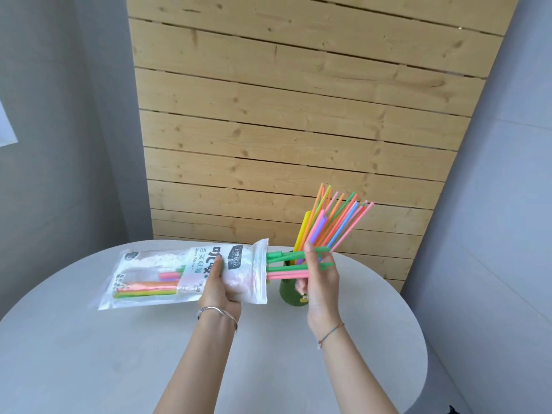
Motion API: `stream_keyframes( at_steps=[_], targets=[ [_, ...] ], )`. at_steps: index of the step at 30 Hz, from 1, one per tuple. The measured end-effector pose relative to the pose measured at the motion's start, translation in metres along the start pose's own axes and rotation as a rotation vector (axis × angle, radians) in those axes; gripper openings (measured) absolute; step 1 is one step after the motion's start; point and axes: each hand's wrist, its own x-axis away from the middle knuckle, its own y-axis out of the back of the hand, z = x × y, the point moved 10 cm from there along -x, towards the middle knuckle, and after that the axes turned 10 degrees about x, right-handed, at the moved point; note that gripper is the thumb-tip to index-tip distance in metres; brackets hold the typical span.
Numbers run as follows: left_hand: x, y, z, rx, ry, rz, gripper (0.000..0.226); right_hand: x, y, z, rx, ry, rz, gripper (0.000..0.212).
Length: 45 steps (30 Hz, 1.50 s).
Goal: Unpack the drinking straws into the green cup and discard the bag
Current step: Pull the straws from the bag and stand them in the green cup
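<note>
My left hand (219,289) grips a white plastic straw bag (167,276) held sideways above the table, its open mouth pointing right. Several coloured straws lie inside it. A few green and pink straws (283,265) stick out of the mouth, and my right hand (321,282) is closed on their ends. Behind that hand stands the green cup (288,294), mostly hidden, with a fan of many coloured straws (334,222) leaning up and right out of it.
Everything sits over a round white table (119,354), whose curved edge runs close on the right. A wooden slat panel (298,130) and grey walls stand behind it.
</note>
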Motion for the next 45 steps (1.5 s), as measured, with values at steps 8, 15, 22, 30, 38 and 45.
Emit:
stream_keyframes(
  at_steps=[8,15,22,30,38,45],
  targets=[
    [-0.001,-0.006,0.008,0.001,0.05,0.061,0.036,0.0,0.005,0.01,-0.032,0.012,-0.08,0.019],
    [0.002,-0.014,0.009,0.016,0.045,0.116,0.044,0.001,0.006,0.016,-0.041,0.027,-0.071,0.015],
    [0.013,-0.021,0.027,-0.046,0.083,0.148,0.042,0.007,-0.02,0.004,0.179,0.022,0.087,0.014],
    [0.003,-0.008,0.011,0.051,0.075,0.058,0.047,-0.005,-0.001,0.011,0.025,-0.006,0.045,0.017],
    [0.008,-0.007,0.01,0.026,0.042,0.039,0.042,-0.005,0.003,0.005,-0.035,-0.067,-0.032,0.013],
    [0.011,-0.002,0.011,0.055,0.048,0.001,0.031,-0.003,-0.011,0.0,0.078,-0.07,0.088,0.02]
  ],
)
